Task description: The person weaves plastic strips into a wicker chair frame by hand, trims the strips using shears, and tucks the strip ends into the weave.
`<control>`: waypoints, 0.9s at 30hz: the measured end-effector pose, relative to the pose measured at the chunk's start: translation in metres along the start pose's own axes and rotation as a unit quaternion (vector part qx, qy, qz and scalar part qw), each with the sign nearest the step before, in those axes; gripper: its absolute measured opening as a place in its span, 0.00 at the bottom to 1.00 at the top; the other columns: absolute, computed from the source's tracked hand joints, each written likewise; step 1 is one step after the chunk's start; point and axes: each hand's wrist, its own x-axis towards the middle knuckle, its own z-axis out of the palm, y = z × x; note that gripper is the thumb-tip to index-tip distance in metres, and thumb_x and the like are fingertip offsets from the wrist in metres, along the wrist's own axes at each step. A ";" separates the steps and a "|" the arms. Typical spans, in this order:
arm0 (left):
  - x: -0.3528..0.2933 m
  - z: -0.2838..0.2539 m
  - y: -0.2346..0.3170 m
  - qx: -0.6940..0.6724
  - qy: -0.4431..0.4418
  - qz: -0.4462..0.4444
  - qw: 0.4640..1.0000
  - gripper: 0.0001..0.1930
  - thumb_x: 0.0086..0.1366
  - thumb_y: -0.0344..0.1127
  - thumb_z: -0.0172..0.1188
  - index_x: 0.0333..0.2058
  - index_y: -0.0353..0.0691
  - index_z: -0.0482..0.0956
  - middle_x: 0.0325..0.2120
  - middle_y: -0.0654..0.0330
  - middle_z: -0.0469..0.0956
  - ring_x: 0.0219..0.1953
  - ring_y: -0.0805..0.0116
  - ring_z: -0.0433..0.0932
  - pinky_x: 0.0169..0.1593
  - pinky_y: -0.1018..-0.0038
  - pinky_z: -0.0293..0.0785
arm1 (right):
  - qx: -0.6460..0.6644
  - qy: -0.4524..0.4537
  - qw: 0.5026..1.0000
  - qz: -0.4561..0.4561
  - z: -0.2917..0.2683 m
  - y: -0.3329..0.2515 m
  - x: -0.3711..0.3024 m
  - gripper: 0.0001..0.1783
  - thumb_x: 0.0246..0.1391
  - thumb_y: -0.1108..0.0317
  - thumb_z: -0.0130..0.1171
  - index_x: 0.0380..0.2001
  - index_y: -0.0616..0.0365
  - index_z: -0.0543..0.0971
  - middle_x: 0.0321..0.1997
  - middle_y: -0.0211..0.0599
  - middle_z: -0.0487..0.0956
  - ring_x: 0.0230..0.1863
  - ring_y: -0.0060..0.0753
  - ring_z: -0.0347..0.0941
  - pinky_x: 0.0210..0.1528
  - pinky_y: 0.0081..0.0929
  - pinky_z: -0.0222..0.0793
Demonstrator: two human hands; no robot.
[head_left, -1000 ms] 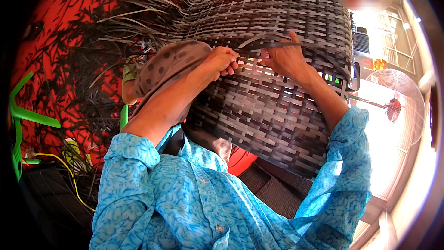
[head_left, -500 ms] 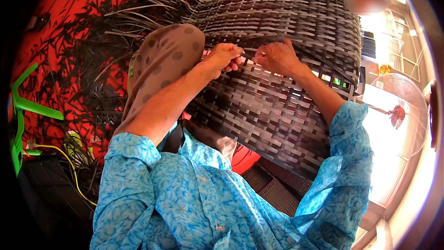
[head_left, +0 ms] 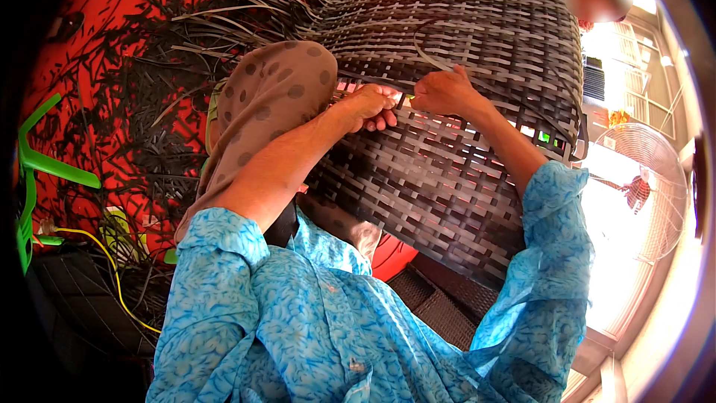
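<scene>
The woven panel point(head_left: 440, 179) is spread beyond the blue shirt point(head_left: 298, 313), beside the spotted trouser leg point(head_left: 276, 82). At its open gaps, the left hand point(head_left: 371, 107) and the right hand point(head_left: 446, 92) are held near each other, fingers curled; whether anything is pinched cannot be told. A dark strip point(head_left: 417, 43) is arched above the right hand.

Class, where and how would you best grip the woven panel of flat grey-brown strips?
Probably by the lower edge of the woven panel, coming from the near side and clasping it above and below: that edge runs long and fairly straight, while loose flat dark strips crowd its upper left.
</scene>
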 end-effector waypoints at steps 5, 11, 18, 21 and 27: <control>0.003 0.002 0.001 -0.019 -0.028 -0.002 0.999 0.15 0.63 0.39 0.46 0.48 0.43 0.66 0.15 0.64 0.72 0.09 0.79 0.64 0.11 0.81 0.54 | -0.073 -0.025 0.997 0.026 0.009 -0.003 0.022 0.13 0.39 0.60 0.52 0.30 0.50 0.79 0.33 0.37 0.78 0.41 0.40 0.73 0.54 0.55 0.46; 0.009 -0.009 -0.004 -0.029 -0.002 0.042 0.999 0.10 0.58 0.41 0.55 0.34 0.41 0.74 0.16 0.66 0.72 0.11 0.81 0.65 0.12 0.83 0.55 | -0.074 -0.014 0.997 0.015 0.002 -0.008 0.017 0.13 0.43 0.58 0.52 0.30 0.50 0.79 0.36 0.35 0.78 0.43 0.40 0.72 0.54 0.56 0.46; -0.001 -0.003 0.011 0.150 0.143 0.072 0.976 0.11 0.57 0.39 0.55 0.26 0.36 0.72 0.16 0.61 0.73 0.13 0.74 0.70 0.15 0.77 0.62 | -0.077 0.097 0.987 -0.101 -0.021 -0.003 -0.045 0.15 0.42 0.61 0.54 0.35 0.54 0.76 0.35 0.35 0.75 0.42 0.39 0.69 0.46 0.42 0.61; -0.017 -0.011 0.025 0.510 0.196 0.211 0.810 0.11 0.55 0.37 0.55 0.27 0.34 0.72 0.19 0.53 0.74 0.20 0.60 0.75 0.23 0.68 0.68 | -0.032 0.214 0.952 -0.218 -0.015 0.013 -0.100 0.19 0.42 0.62 0.56 0.39 0.58 0.74 0.42 0.39 0.72 0.45 0.43 0.66 0.47 0.35 0.61; -0.023 -0.016 0.058 0.654 0.268 0.106 0.699 0.08 0.51 0.32 0.54 0.29 0.34 0.76 0.30 0.47 0.76 0.35 0.50 0.75 0.35 0.61 0.70 | 0.014 0.227 0.956 -0.183 0.002 0.010 -0.181 0.20 0.39 0.62 0.59 0.38 0.59 0.74 0.41 0.37 0.72 0.47 0.39 0.65 0.54 0.35 0.57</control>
